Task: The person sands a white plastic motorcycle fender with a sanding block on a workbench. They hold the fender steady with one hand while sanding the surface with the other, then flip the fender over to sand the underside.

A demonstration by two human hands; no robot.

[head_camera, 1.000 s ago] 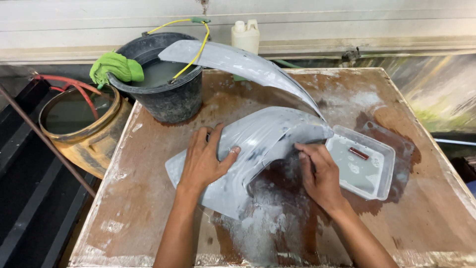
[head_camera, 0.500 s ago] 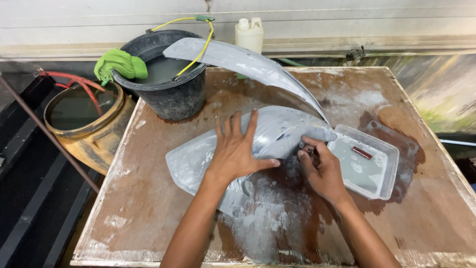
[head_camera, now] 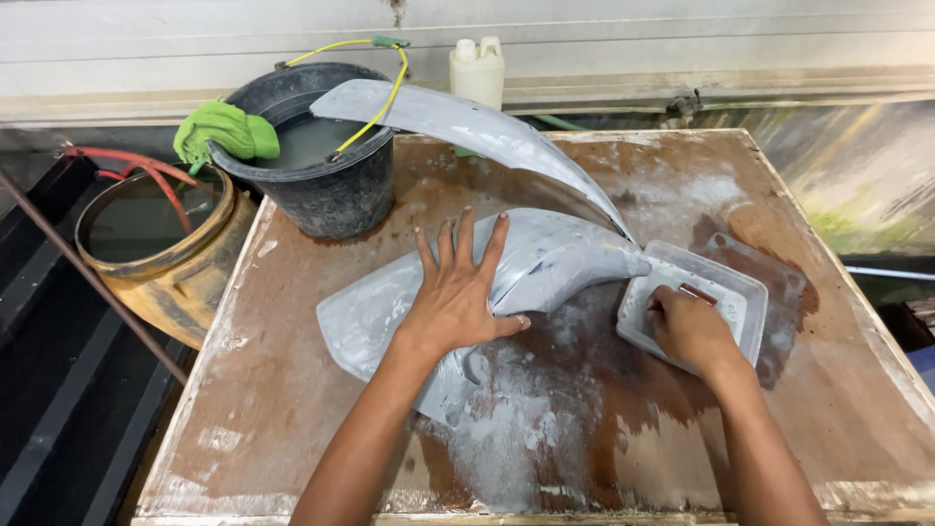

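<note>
My left hand (head_camera: 461, 292) lies flat with fingers spread on the grey curved panel (head_camera: 545, 258), pressing it to the wet brown table (head_camera: 682, 185) and gripping nothing. My right hand (head_camera: 690, 326) reaches into the clear plastic tray (head_camera: 745, 292) just right of the panel, knuckles curled; whether it grips anything I cannot tell. The tray holds cloudy water and a small dark red piece (head_camera: 697, 292) at my fingertips. Beyond, a black bucket (head_camera: 331, 200) of murky water carries a green rag (head_camera: 226, 131) on its rim. A second grey panel (head_camera: 458, 122) arches over the bucket's rim.
</note>
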